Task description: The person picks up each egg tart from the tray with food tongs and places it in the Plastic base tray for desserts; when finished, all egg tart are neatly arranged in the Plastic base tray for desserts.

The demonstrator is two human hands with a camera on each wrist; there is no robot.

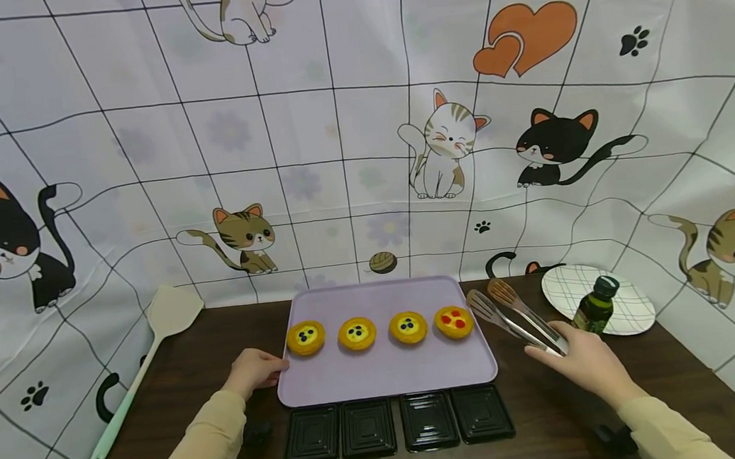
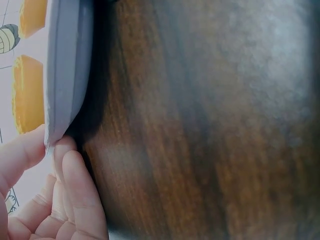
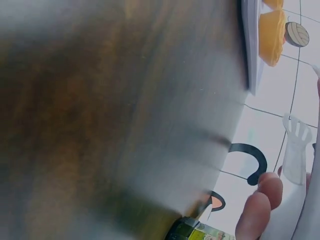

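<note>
My left hand pinches the left edge of a lilac tray, thumb on top and fingers beneath the rim. In the left wrist view the tray wall rises above the wood. Several yellow egg tarts sit in a row on the tray, most dotted blue. The rightmost tart has red pieces. My right hand grips metal tongs by the handle end. Their spread tips point toward the tray's right side; one tip is pronged, as the right wrist view shows. Right-hand fingertips curl against the tongs.
Several black square molds line the table's front below the tray. A green-capped bottle stands beyond my right hand, before a white gridded plate. A spatula with a mint handle leans at the left. A cat-patterned sheet hangs behind.
</note>
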